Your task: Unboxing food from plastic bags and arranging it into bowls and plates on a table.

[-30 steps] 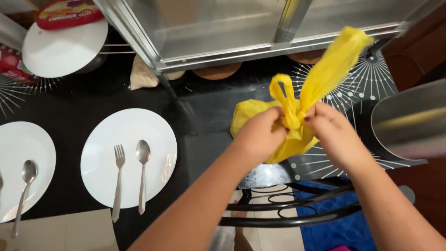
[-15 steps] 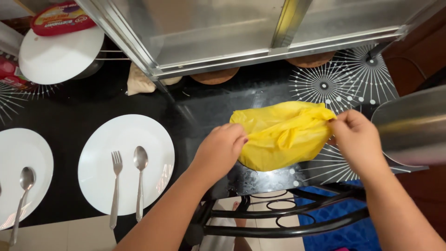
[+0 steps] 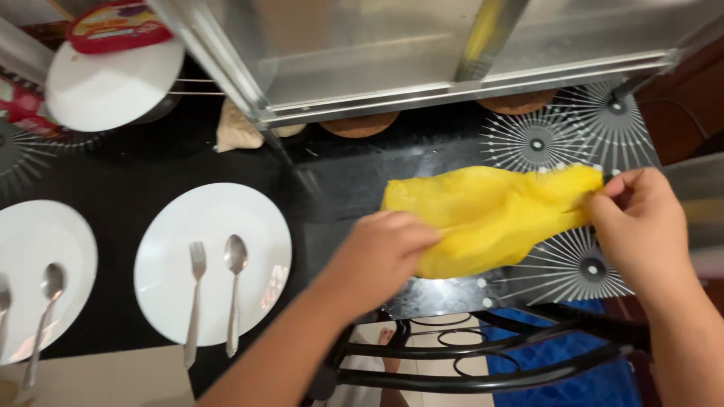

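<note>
1. The yellow plastic bag (image 3: 494, 218) lies stretched out flat over the near edge of the black glass table (image 3: 151, 162), between the person's two hands.
2. The left hand (image 3: 381, 252) sits at the bag's left end, fingers curled down and closed onto the plastic there.
3. The right hand (image 3: 641, 222) is at the bag's right end, near the white starburst pattern printed on the table; its fingertips are pinched together on the corner of the bag.
4. With both ends gripped, the bag is pulled wide from side to side, and its lower edge bulges down toward the table's rim.
5. To the left of the left hand stands a white plate (image 3: 213, 260) with a fork (image 3: 194, 301) and a spoon (image 3: 234, 290) lying side by side on it.
6. Further left, a second white plate (image 3: 47, 249) carries another spoon (image 3: 44, 316); it is partly cut off by the frame edge.
7. At the far left corner a white round lid (image 3: 113, 87) has a red packet (image 3: 121, 26) resting on top.
8. A metal-framed cabinet (image 3: 452, 53) rises behind the bag, with two round brown mats (image 3: 360, 124) peeking from under it.
9. Below the table edge, a black wrought-iron chair frame (image 3: 483, 350) shows over a blue mat (image 3: 558, 369).
</note>
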